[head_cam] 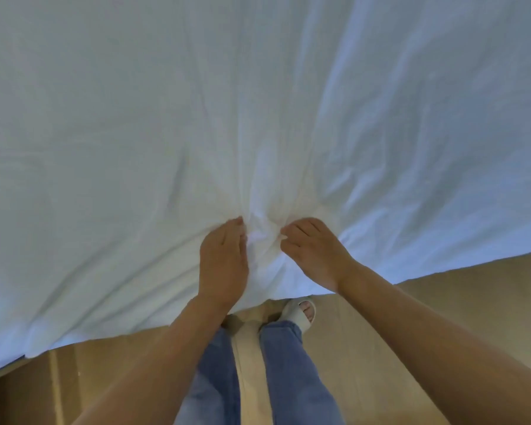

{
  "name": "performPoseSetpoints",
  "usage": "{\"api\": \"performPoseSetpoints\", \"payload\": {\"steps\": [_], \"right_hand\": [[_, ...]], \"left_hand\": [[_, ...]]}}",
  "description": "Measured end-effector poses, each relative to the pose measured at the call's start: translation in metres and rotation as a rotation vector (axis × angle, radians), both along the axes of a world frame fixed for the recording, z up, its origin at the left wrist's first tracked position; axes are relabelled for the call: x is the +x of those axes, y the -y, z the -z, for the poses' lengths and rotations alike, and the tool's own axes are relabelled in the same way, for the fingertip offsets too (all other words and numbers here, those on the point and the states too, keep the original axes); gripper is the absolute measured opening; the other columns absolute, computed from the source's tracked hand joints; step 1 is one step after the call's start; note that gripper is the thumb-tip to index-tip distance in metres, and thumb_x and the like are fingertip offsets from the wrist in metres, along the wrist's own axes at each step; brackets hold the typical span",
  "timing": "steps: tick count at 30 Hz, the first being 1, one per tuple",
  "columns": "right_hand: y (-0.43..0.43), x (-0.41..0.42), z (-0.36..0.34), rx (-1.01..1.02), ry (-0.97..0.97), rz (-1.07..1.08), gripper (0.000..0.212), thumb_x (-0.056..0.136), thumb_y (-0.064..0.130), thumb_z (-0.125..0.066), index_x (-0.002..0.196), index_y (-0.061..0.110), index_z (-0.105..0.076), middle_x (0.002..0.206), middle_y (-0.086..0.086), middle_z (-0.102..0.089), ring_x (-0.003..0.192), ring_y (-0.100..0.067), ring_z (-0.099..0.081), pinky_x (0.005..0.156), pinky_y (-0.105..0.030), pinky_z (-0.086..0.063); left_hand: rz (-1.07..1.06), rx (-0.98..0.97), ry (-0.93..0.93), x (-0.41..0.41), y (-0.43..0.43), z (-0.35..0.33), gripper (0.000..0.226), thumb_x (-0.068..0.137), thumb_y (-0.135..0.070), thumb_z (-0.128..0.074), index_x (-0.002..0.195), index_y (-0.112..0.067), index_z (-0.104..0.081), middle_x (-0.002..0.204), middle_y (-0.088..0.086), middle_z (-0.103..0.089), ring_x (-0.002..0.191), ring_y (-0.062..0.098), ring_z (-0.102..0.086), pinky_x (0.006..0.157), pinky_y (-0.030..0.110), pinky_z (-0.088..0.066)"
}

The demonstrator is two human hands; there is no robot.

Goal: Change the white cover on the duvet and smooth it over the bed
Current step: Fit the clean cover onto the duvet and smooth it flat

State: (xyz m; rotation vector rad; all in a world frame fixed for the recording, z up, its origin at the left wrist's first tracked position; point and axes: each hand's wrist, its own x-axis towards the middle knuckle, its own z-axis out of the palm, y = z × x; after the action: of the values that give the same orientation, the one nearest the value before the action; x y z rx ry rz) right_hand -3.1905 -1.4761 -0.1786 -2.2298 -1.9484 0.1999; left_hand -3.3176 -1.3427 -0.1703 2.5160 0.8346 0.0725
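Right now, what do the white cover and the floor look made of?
White cover: thin woven fabric, probably cotton or a blend, matte. Fine creases fan out from where the left hand and right hand bunch it.
Floor: light wood or wood-look laminate with a low sheen. Long plank seams show, but I cannot tell which of the two it is.

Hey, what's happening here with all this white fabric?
A person stands at the edge of a bed, working on the white cover spread across it. The left hand and right hand sit close together near the cover's near edge, each gripping the fabric, which is bunched up between them with creases fanning outward. The edge hangs over a wooden floor. The cover is not yet smooth.
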Motion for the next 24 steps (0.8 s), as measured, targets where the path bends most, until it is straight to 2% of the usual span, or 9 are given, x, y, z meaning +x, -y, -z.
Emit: {"api": "performPoseSetpoints", "payload": {"steps": [4, 8, 11, 13, 14, 15, 17, 20, 24], "right_hand": [[0.039, 0.007, 0.000, 0.041, -0.120, -0.002, 0.037, 0.036, -0.007, -0.087, 0.062, 0.007, -0.066, 0.064, -0.005, -0.061, 0.059, -0.023, -0.061, 0.060, -0.024, -0.050], [0.065, 0.014, -0.014, -0.007, -0.160, 0.022, 0.032, 0.041, -0.009, -0.086, 0.062, 0.005, -0.066, 0.066, -0.008, -0.063, 0.061, -0.025, -0.063, 0.055, -0.024, -0.051], [0.065, 0.027, -0.023, -0.021, -0.105, 0.091, 0.030, 0.057, 0.003, -0.084, 0.084, 0.001, -0.071, 0.092, -0.015, -0.070, 0.083, -0.031, -0.069, 0.072, -0.036, -0.055], [0.068, 0.049, -0.024, -0.049, -0.030, 0.246, 0.045, 0.063, 0.006, -0.077, 0.105, -0.004, -0.068, 0.113, -0.022, -0.065, 0.102, -0.039, -0.064, 0.084, -0.048, -0.051], [0.074, 0.063, -0.023, -0.076, -0.006, 0.293, 0.053, 0.062, 0.005, -0.075, 0.113, -0.005, -0.065, 0.120, -0.023, -0.062, 0.108, -0.041, -0.061, 0.089, -0.052, -0.048], [0.081, 0.077, -0.022, -0.107, 0.000, 0.308, 0.058, 0.062, 0.003, -0.076, 0.117, -0.005, -0.062, 0.125, -0.022, -0.059, 0.113, -0.042, -0.058, 0.092, -0.054, -0.045], [0.089, 0.093, -0.018, -0.135, -0.002, 0.250, 0.056, 0.063, 0.001, -0.080, 0.116, -0.002, -0.064, 0.126, -0.019, -0.060, 0.113, -0.040, -0.058, 0.092, -0.054, -0.045], [0.088, 0.105, -0.012, -0.103, 0.031, 0.120, 0.038, 0.057, -0.001, -0.085, 0.093, 0.004, -0.074, 0.104, -0.012, -0.071, 0.093, -0.031, -0.068, 0.081, -0.043, -0.054], [0.089, 0.111, -0.016, -0.092, 0.047, 0.033, 0.031, 0.048, -0.005, -0.083, 0.071, 0.011, -0.070, 0.078, -0.002, -0.068, 0.072, -0.024, -0.066, 0.072, -0.030, -0.054]], "left_hand": [[0.114, -0.001, -0.058, -0.002, 0.015, -0.005, 0.025, 0.085, -0.001, -0.054, 0.105, 0.010, -0.065, 0.099, 0.023, -0.068, 0.088, 0.038, -0.067, 0.083, 0.048, -0.053], [0.165, 0.166, -0.126, 0.014, 0.018, -0.005, 0.025, 0.069, -0.008, -0.078, 0.092, -0.002, -0.070, 0.105, 0.021, -0.067, 0.094, 0.037, -0.065, 0.084, 0.051, -0.050], [0.269, 0.098, -0.148, 0.040, 0.038, -0.005, 0.058, 0.068, -0.039, -0.080, 0.110, -0.004, -0.065, 0.124, 0.022, -0.058, 0.115, 0.040, -0.055, 0.093, 0.059, -0.043], [0.378, 0.037, -0.323, 0.057, 0.053, 0.002, 0.087, 0.071, -0.059, -0.069, 0.137, -0.008, -0.044, 0.151, 0.016, -0.029, 0.140, 0.035, -0.025, 0.107, 0.063, -0.018], [0.413, 0.044, -0.390, 0.062, 0.057, 0.005, 0.095, 0.071, -0.062, -0.067, 0.143, -0.010, -0.035, 0.156, 0.011, -0.018, 0.144, 0.033, -0.013, 0.108, 0.064, -0.010], [0.448, 0.086, -0.406, 0.067, 0.061, 0.006, 0.094, 0.069, -0.058, -0.071, 0.142, -0.008, -0.038, 0.156, 0.011, -0.022, 0.143, 0.034, -0.017, 0.106, 0.067, -0.013], [0.468, 0.217, -0.312, 0.071, 0.062, 0.004, 0.068, 0.064, -0.042, -0.082, 0.119, -0.008, -0.063, 0.139, 0.012, -0.051, 0.129, 0.036, -0.045, 0.093, 0.069, -0.034], [0.430, 0.286, -0.127, 0.079, 0.064, 0.004, 0.026, 0.069, -0.021, -0.083, 0.089, -0.010, -0.072, 0.118, 0.010, -0.066, 0.113, 0.036, -0.060, 0.085, 0.066, -0.043], [0.437, 0.138, -0.007, 0.083, 0.080, 0.000, 0.028, 0.073, -0.008, -0.080, 0.099, -0.002, -0.072, 0.113, 0.010, -0.069, 0.108, 0.038, -0.062, 0.086, 0.061, -0.046]]}}
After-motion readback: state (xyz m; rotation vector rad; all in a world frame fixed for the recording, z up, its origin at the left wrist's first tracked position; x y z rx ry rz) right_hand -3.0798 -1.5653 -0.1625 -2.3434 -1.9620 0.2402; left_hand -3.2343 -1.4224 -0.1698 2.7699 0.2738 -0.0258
